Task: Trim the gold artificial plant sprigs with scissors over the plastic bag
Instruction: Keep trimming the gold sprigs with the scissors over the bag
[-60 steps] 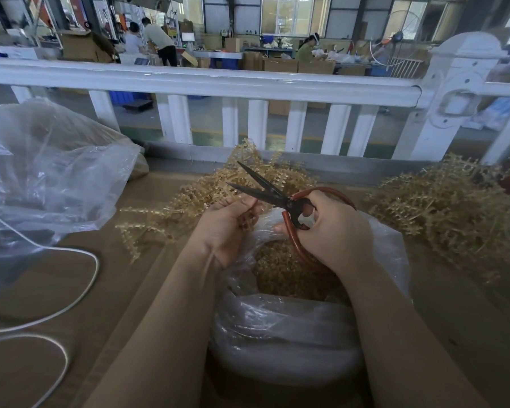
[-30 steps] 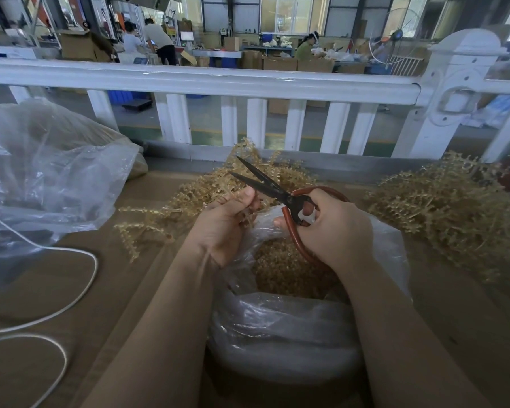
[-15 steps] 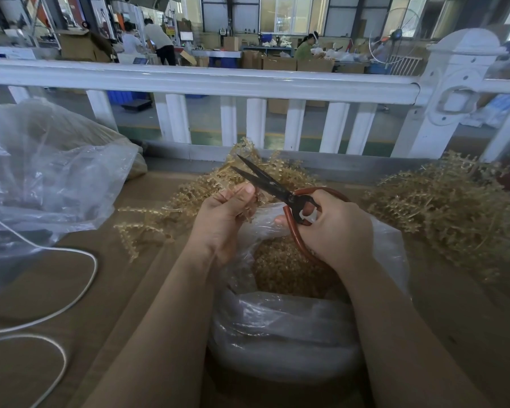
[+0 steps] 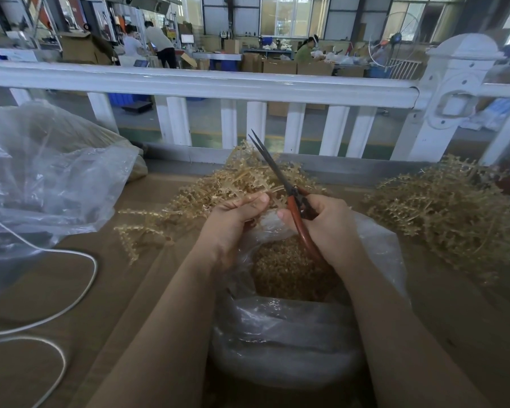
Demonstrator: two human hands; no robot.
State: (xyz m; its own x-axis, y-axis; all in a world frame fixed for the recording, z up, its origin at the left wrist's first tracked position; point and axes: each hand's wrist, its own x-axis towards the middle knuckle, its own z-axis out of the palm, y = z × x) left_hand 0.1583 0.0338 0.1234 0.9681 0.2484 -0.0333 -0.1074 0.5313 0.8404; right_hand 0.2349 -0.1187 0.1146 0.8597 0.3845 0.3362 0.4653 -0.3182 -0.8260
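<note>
- The right hand [image 4: 330, 228] grips the scissors [image 4: 280, 178] by their red-brown handles, fingers curled round the loops.
- The scissors' long axis runs from the handles, low and right, up and to the left; the dark blades lie closed together, tips pointing away from the person toward the white railing [image 4: 200, 83].
- The left hand [image 4: 233, 222] pinches a gold sprig [image 4: 273, 198] between thumb and curled fingers, just beside the blades' pivot.
- Both hands hover above the open mouth of the plastic bag [image 4: 286, 340], which holds a heap of gold trimmings [image 4: 286, 269].
- A pile of gold sprigs [image 4: 218, 187] lies on the brown surface [image 4: 115, 290] behind the hands; a second pile [image 4: 442, 207] lies to the right.
- A larger clear bag [image 4: 47, 172] sits at the left, with a white cord [image 4: 71, 293] looping in front of it.
</note>
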